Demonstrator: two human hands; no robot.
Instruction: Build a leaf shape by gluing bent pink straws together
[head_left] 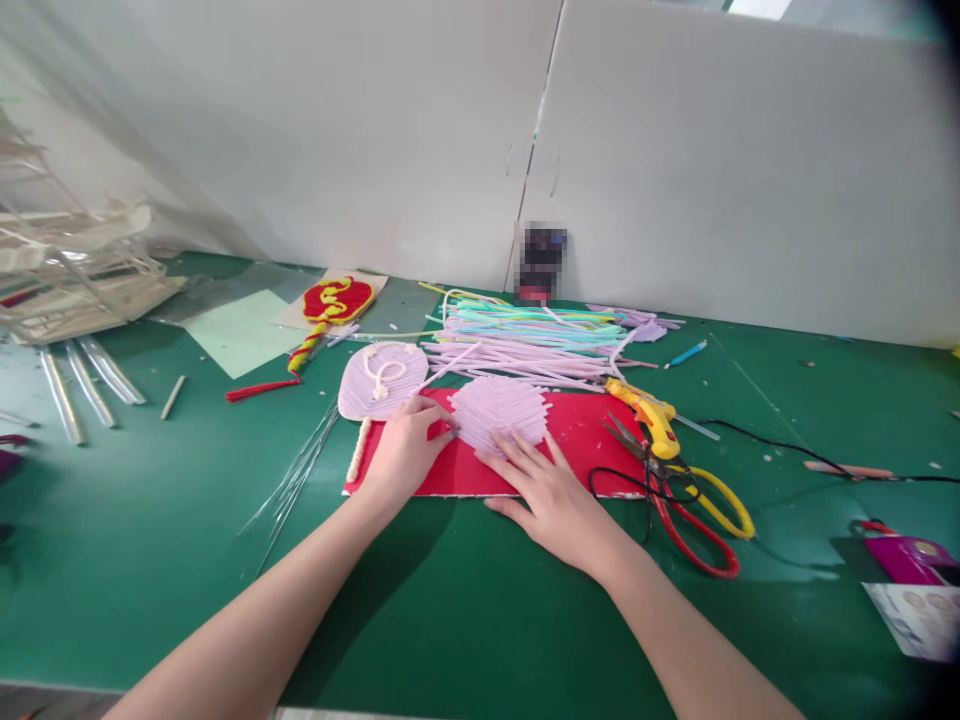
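A lilac leaf-shaped piece made of pipe cleaners laid side by side [501, 408] lies on a red board [577, 425]. My right hand [544, 490] rests with its fingers spread over the near edge of that piece, pressing it flat. At its left edge, my left hand [416, 445] has bent fingers and the fingertips touch the rim. A single lilac pipe cleaner [454, 364] sticks out from behind my left hand toward the upper right and seems held in it. Just beyond that hand is a rounded lilac fan [364, 385] with a white loop and a twisted cream handle [358, 452].
Behind the board lies a pile of lilac and mint pipe cleaners [525, 340]. To the right are a yellow glue gun [651, 415] with black cord and red-and-yellow-handled scissors [694, 525]. Thin wires [300, 470] and a red-and-yellow fan [337, 300] lie left.
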